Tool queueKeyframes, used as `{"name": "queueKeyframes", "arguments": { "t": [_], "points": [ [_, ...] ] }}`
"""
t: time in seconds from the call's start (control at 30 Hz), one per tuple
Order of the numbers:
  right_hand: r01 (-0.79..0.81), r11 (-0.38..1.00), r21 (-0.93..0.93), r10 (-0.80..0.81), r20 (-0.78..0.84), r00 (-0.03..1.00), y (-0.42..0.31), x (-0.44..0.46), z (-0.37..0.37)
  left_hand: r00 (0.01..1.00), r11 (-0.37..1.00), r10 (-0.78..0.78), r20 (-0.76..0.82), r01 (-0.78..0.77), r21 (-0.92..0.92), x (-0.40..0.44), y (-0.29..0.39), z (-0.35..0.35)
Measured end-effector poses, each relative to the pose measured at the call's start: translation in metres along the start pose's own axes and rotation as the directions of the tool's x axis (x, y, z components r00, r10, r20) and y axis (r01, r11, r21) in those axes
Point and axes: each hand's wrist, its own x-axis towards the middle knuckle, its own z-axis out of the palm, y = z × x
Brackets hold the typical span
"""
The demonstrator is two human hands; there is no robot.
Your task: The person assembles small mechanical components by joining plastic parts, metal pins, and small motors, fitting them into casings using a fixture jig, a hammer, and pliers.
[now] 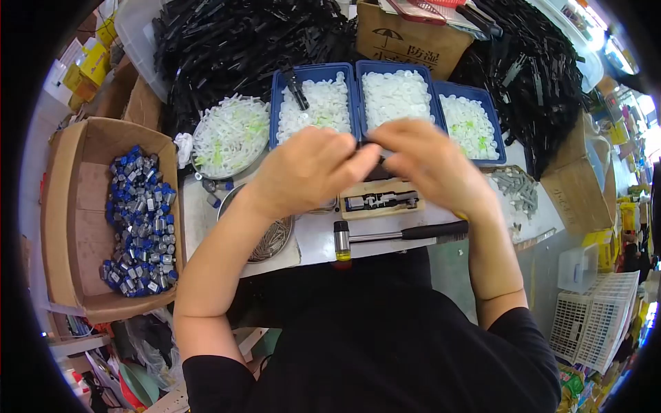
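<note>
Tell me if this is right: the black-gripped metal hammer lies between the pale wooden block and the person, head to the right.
Wrong end: in the head camera view, the black-gripped metal hammer has its head to the left. It lies between the pale wooden block and the person.

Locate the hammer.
Head view, just right of centre: the hammer lies along the near edge of the white tabletop, in front of the wooden block.

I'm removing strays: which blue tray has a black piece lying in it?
The leftmost blue tray: a black piece lies on its white parts; the middle tray and right tray show none.
</note>
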Motion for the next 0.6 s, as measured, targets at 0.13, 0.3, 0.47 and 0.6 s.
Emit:
{"name": "queueKeyframes", "arguments": {
  "t": [0.13, 0.3, 0.47, 0.6],
  "points": [
    [-0.071, 0.977, 0.201, 0.050, 0.109, 0.993, -0.006, -0.005, 0.007, 0.998, 0.999, 0.038, -0.052, -0.039, -0.010, 0.004, 0.011, 0.008],
    [-0.059, 0.995, -0.082, 0.061, 0.018, 0.998, 0.011, -0.026, 0.024, 0.874, 0.780, -0.482, 0.067, 0.462, -0.422, -0.007, 0.012, -0.007],
    [-0.064, 0.997, -0.046, 0.069, 0.112, 0.991, 0.009, -0.034, 0.038, 0.734, 0.638, -0.662, 0.148, 0.657, -0.402, -0.022, 0.018, -0.019],
    [-0.083, 0.992, -0.099, 0.093, 0.110, 0.990, 0.009, -0.037, 0.036, 0.694, 0.618, -0.691, 0.201, 0.711, -0.335, -0.032, 0.027, -0.025]
  ]
}}
